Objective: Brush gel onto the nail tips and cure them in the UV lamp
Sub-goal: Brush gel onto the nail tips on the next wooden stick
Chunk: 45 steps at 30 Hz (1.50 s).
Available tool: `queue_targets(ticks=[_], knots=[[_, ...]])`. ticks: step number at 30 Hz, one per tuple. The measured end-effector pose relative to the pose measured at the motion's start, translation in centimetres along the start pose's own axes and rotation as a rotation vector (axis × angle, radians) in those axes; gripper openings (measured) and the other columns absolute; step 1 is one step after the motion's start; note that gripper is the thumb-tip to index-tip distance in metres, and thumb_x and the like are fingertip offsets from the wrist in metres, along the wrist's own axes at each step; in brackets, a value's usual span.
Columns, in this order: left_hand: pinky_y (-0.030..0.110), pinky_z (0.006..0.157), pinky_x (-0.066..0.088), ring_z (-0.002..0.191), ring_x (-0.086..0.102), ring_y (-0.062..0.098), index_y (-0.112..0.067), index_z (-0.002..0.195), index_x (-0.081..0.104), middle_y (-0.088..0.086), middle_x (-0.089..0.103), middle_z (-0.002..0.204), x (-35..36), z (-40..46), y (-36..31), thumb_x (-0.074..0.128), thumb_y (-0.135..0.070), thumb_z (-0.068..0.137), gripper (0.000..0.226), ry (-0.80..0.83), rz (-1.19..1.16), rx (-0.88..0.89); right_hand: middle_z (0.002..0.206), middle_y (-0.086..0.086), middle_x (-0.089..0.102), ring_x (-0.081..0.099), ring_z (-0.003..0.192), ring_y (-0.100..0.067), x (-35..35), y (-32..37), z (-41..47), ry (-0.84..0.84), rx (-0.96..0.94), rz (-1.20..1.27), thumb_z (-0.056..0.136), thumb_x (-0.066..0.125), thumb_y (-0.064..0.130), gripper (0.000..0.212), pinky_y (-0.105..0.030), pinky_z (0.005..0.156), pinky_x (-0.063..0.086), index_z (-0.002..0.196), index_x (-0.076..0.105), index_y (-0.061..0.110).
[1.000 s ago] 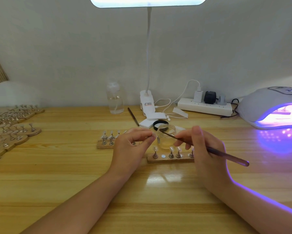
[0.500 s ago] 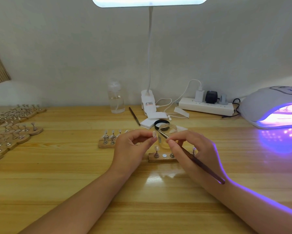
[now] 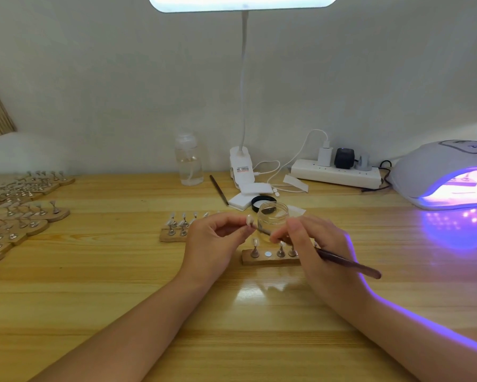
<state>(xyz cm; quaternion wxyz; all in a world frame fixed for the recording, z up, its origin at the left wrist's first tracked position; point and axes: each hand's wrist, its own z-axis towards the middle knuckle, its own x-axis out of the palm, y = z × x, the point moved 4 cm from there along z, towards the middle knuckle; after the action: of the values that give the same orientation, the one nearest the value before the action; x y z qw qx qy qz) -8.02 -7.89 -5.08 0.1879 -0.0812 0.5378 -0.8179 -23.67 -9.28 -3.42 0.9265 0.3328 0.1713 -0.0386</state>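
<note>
1. The scene was bright and evenly lit by a white desk lamp overhead, its panel blown out to glare.
2. The UV lamp at right threw violet light across the wooden table and rimmed the right forearm.
3. A pale reflection sat on the table near the hands.
4. Edges bowed from wide-angle distortion; detail looked soft throughout.
</note>
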Motion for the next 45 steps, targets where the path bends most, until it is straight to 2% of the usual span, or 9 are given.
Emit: queue_targets(ticks=[5, 10, 15, 18, 23, 28, 33, 39, 45], knots=[[0.011, 0.060, 0.050, 0.063, 0.065, -0.001, -0.020, 0.069, 0.069, -0.013, 0.069, 0.064, 0.01, -0.03, -0.02, 0.074, -0.003, 0.068, 0.018, 0.001, 0.009, -0.011, 0.067, 0.008, 0.063, 0.059, 0.073, -0.010, -0.38, 0.12, -0.11, -0.077, -0.009, 0.048, 0.089, 0.035, 0.034, 0.036, -0.044, 0.073, 0.049, 0.071, 0.065, 0.024], [0.010, 0.059, 0.049, 0.062, 0.064, -0.001, -0.021, 0.068, 0.069, -0.012, 0.069, 0.063, 0.02, -0.01, 0.01, 0.073, -0.002, 0.069, 0.019, -0.002, 0.009, -0.019, 0.069, 0.018, 0.061, 0.057, 0.073, -0.003, 0.04, 0.06, 0.08, -0.022, 0.002, -0.007, 0.088, 0.035, 0.039, 0.036, -0.033, 0.074, 0.045, 0.072, 0.065, 0.027], [0.010, 0.059, 0.050, 0.062, 0.064, -0.002, -0.024, 0.067, 0.069, -0.014, 0.069, 0.063, 0.05, -0.07, -0.06, 0.073, -0.003, 0.069, 0.021, -0.003, 0.014, -0.019, 0.065, 0.011, 0.062, 0.058, 0.073, -0.007, -0.41, 0.08, -0.11, -0.074, -0.013, 0.034, 0.089, 0.035, 0.034, 0.036, -0.040, 0.072, 0.049, 0.069, 0.064, 0.024], [0.012, 0.060, 0.050, 0.063, 0.064, -0.001, -0.026, 0.066, 0.069, -0.013, 0.069, 0.064, 0.01, -0.10, -0.12, 0.074, -0.005, 0.069, 0.022, 0.000, 0.034, -0.012, 0.073, 0.019, 0.061, 0.058, 0.078, -0.005, -0.06, 0.04, 0.17, -0.044, 0.004, -0.030, 0.087, 0.038, 0.039, 0.027, -0.033, 0.076, 0.047, 0.077, 0.061, 0.032], [0.012, 0.059, 0.050, 0.062, 0.063, -0.002, -0.024, 0.067, 0.069, -0.013, 0.069, 0.063, -0.04, -0.09, -0.04, 0.073, -0.002, 0.071, 0.023, -0.013, 0.031, -0.024, 0.061, 0.016, 0.059, 0.056, 0.067, -0.004, -0.22, -0.22, -0.30, -0.043, -0.021, 0.002, 0.089, 0.035, 0.035, 0.043, -0.027, 0.074, 0.041, 0.065, 0.067, 0.018], [0.013, 0.059, 0.051, 0.062, 0.062, -0.002, -0.026, 0.067, 0.070, -0.014, 0.069, 0.063, -0.06, -0.13, -0.07, 0.073, -0.004, 0.071, 0.022, -0.015, 0.039, -0.027, 0.074, 0.018, 0.061, 0.056, 0.079, -0.003, -0.04, -0.01, 0.15, -0.042, -0.002, -0.068, 0.087, 0.040, 0.039, 0.026, -0.025, 0.074, 0.043, 0.077, 0.062, 0.031], [0.016, 0.059, 0.052, 0.064, 0.062, -0.001, -0.027, 0.068, 0.069, -0.012, 0.068, 0.065, -0.21, -0.07, -0.01, 0.073, -0.006, 0.071, 0.022, -0.034, 0.070, -0.019, 0.060, 0.023, 0.055, 0.054, 0.067, 0.000, -0.15, -0.32, -0.24, -0.024, -0.027, -0.045, 0.089, 0.037, 0.037, 0.038, -0.018, 0.075, 0.037, 0.065, 0.064, 0.025], [0.031, 0.069, 0.056, 0.071, 0.063, 0.003, -0.027, 0.070, 0.071, -0.010, 0.069, 0.075, -0.23, -0.11, -0.14, 0.073, -0.010, 0.071, 0.018, -0.036, 0.117, -0.009, 0.072, 0.023, 0.059, 0.055, 0.078, -0.002, 0.03, -0.06, 0.18, -0.028, -0.019, -0.116, 0.086, 0.041, 0.041, 0.022, -0.021, 0.072, 0.041, 0.076, 0.060, 0.036], [0.041, 0.075, 0.055, 0.072, 0.062, 0.003, -0.026, 0.072, 0.071, -0.009, 0.068, 0.076, -0.15, -0.17, -0.37, 0.073, -0.010, 0.071, 0.016, -0.041, 0.147, -0.004, 0.061, 0.024, 0.054, 0.055, 0.068, -0.001, -0.29, -0.02, -0.09, -0.048, -0.038, -0.054, 0.088, 0.038, 0.037, 0.030, -0.023, 0.075, 0.040, 0.067, 0.060, 0.032]])
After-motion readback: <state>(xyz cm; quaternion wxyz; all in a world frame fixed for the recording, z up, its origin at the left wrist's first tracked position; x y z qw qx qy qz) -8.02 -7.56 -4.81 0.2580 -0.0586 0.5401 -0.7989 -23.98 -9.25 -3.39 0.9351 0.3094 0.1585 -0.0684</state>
